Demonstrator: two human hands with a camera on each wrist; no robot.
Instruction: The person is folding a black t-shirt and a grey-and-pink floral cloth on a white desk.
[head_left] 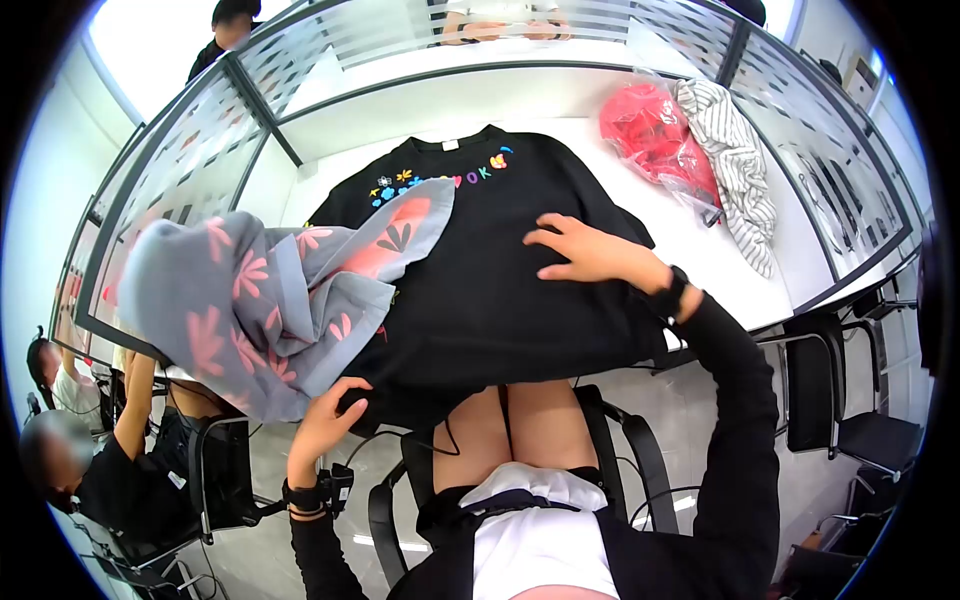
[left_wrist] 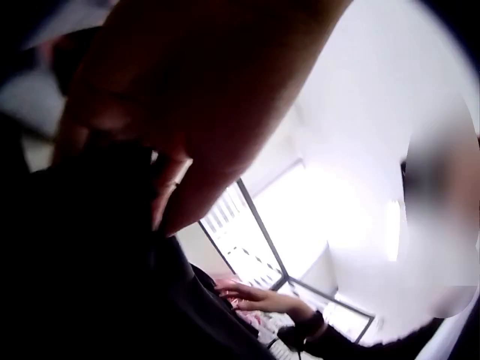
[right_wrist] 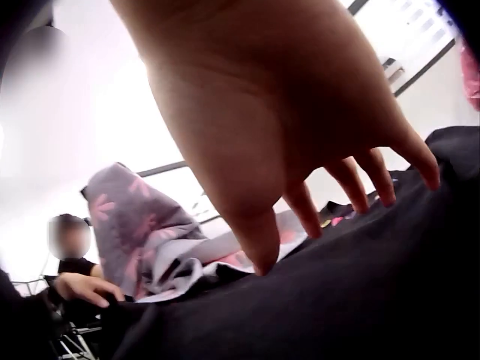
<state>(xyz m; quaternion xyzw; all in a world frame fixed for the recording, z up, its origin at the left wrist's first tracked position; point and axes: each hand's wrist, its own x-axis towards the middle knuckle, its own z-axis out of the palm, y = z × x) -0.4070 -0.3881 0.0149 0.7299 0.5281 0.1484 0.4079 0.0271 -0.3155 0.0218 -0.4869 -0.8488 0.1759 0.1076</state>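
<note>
The black shirt (head_left: 500,280) on the worktop (head_left: 690,250) looked soft and light, best held at its near edge. The right grip (head_left: 590,250) spread over it; I couldn't tell if the left grip (head_left: 325,420) pinched it.

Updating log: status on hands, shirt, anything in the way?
Right hand spread on black shirt; left hand at its bottom edge. Shirt on table, print up. Grey cloth overlaps it.

Over there a black fabric top (head_left: 510,300) lies on the white table (head_left: 690,265), grey floral cloth (head_left: 215,300) across its nine o'clock side, red plastic-bagged bundle (head_left: 650,130) at two, white striped cloth (head_left: 735,165) beside that at three.
</note>
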